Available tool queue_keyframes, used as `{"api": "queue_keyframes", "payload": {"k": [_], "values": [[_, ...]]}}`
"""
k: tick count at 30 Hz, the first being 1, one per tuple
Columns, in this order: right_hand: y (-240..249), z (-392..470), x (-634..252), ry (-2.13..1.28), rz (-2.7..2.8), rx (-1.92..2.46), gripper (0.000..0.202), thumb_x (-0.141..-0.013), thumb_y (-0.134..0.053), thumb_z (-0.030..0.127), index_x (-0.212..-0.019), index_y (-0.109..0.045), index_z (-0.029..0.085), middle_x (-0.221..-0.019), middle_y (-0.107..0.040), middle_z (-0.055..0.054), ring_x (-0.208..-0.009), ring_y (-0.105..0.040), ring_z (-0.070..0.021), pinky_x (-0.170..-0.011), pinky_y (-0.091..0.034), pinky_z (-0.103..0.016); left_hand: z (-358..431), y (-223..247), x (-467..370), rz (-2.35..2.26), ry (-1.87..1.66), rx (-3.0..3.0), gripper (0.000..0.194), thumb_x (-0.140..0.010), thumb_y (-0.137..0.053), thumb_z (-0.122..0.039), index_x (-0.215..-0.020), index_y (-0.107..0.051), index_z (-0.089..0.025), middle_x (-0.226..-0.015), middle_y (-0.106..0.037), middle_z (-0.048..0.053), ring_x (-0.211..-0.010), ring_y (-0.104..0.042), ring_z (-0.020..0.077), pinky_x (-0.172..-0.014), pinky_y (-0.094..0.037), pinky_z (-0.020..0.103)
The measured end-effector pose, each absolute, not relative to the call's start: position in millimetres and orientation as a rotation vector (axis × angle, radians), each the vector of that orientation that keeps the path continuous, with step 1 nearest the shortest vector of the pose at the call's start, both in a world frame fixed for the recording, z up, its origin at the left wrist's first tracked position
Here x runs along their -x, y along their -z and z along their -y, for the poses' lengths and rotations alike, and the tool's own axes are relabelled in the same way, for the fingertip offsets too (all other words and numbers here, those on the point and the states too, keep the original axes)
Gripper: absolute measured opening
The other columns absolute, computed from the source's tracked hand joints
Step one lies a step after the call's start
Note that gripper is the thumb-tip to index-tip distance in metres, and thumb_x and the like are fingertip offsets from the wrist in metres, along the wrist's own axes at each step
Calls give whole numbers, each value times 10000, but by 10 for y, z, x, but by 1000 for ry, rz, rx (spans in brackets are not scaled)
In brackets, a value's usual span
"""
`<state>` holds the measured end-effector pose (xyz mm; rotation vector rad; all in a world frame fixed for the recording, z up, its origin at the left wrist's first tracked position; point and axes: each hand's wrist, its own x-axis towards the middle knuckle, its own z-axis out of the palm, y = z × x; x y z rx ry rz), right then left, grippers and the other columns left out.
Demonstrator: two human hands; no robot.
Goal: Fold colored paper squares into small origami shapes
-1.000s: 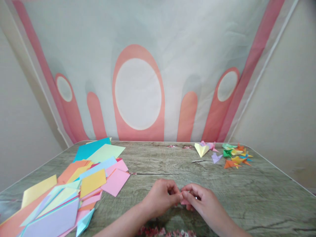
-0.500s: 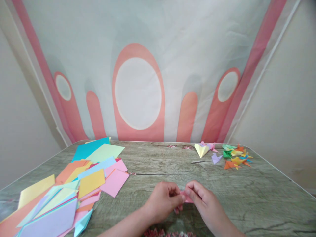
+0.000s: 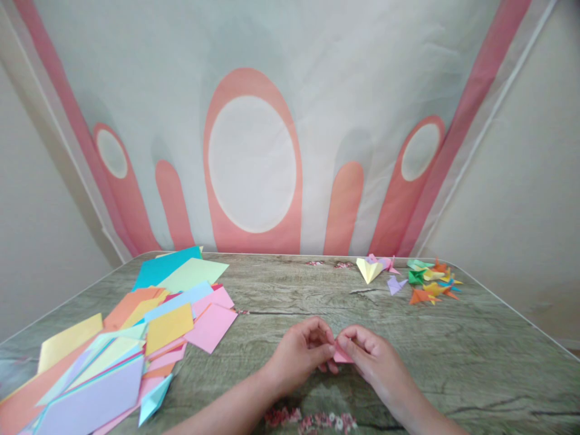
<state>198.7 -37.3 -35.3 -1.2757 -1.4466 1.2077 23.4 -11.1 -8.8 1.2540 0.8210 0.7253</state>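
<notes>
Fingers [image 3: 324, 352] pinched together, both hands [image 3: 296, 353] [image 3: 375, 364], on pink paper [image 3: 342, 356] (partly hidden)

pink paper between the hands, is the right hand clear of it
No, the right hand pinches the pink paper between thumb and fingers, with the left hand at its other side.

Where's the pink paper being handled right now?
In the head view, the pink paper is low, right of centre, held between the left hand and right hand over the wooden table.
</notes>
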Motion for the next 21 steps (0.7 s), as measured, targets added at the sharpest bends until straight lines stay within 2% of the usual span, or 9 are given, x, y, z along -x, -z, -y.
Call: {"api": "queue_keyframes", "payload": {"k": [3, 7, 14, 21], "values": [[325, 407, -2001, -1197, 1441, 1353, 455, -910, -402, 595, -955, -621, 198, -482, -433, 67, -435, -388, -112, -459, -296, -229, 85, 119, -212, -822, -725, -1248, 313, -711, -732, -373, -836, -586, -126, -656, -633, 7, -581, -643, 134, -568, -451, 220], [258, 428, -2041, -1111, 1409, 1330, 481, -920, -368, 598, -1161, -558, 228, -681, -588, 13, -537, -482, -135, -521, -380, -244, 39, 130, -156, -821, -741, -1154, 352, -722, -730, -381, -906, -637, -95, -684, -673, 52, -606, -641, 138, -624, -474, 248], [218, 430, -2037, -1128, 1451, 1274, 427, -868, -524, 550, -1140, -575, 225, -854, -652, -26, -647, -554, -153, -565, -443, -249, 1, 79, -93, -745, -752, -1041, 449, -714, -762, -366, -1045, -645, -87, -953, -683, 123, -789, -659, 177, -705, -496, 280], [225, 445, -2029, -1106, 1477, 1273, 372, -902, -499, 502, -1116, -593, 212, -861, -669, -37, -720, -595, -168, -593, -458, -250, -18, 124, -90, -747, -756, -1072, 513, -697, -781, -405, -1074, -644, -85, -935, -687, 124, -793, -649, 178, -710, -499, 283]]}}
